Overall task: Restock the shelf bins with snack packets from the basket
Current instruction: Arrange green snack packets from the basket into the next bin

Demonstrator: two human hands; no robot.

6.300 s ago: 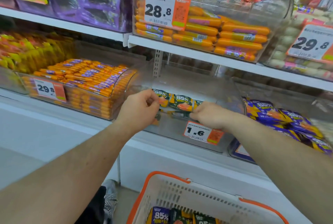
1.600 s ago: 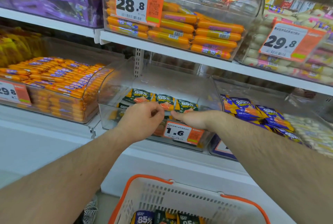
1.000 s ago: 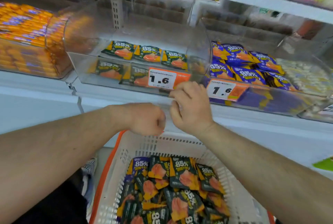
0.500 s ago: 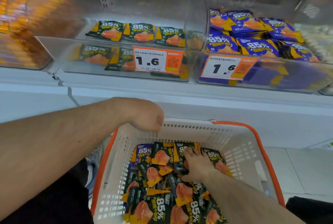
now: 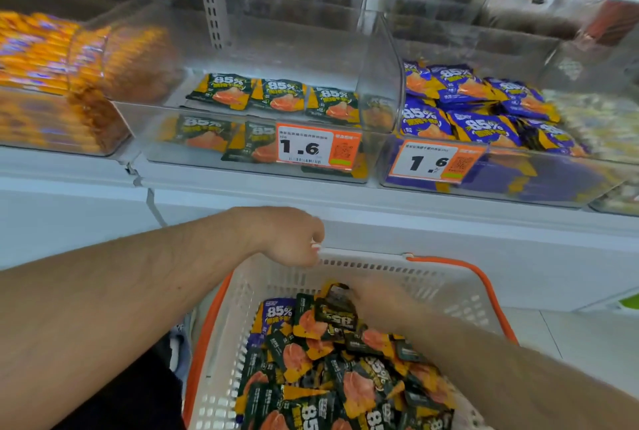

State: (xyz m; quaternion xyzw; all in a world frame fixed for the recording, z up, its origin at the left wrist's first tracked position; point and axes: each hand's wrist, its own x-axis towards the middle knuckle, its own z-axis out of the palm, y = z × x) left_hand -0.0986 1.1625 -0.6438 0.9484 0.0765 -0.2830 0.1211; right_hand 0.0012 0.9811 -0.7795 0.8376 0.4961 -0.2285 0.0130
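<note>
A white basket point(image 5: 387, 267) with orange handles stands below the shelf, full of dark green snack packets point(image 5: 311, 371) and one purple packet point(image 5: 276, 314). My right hand point(image 5: 378, 303), blurred by motion, is inside the basket and grips a few green packets point(image 5: 337, 307) at the top of the pile. My left hand point(image 5: 288, 234) hovers over the basket's far left rim, its fingers curled with nothing in them. The clear shelf bin point(image 5: 377, 60) with the 1.6 price tag point(image 5: 316, 148) holds a thin layer of the same green packets point(image 5: 276, 96).
To the right stands a clear bin of purple packets point(image 5: 480, 108) with its own 1.6 tag. An orange sausage bin point(image 5: 52, 84) sits on the left. The white shelf edge point(image 5: 311, 194) runs between bins and basket.
My right hand, flat on the pile half a second ago, has closed on green packets and raised them. The left hand stays over the rim. The camera tilted slightly up.
</note>
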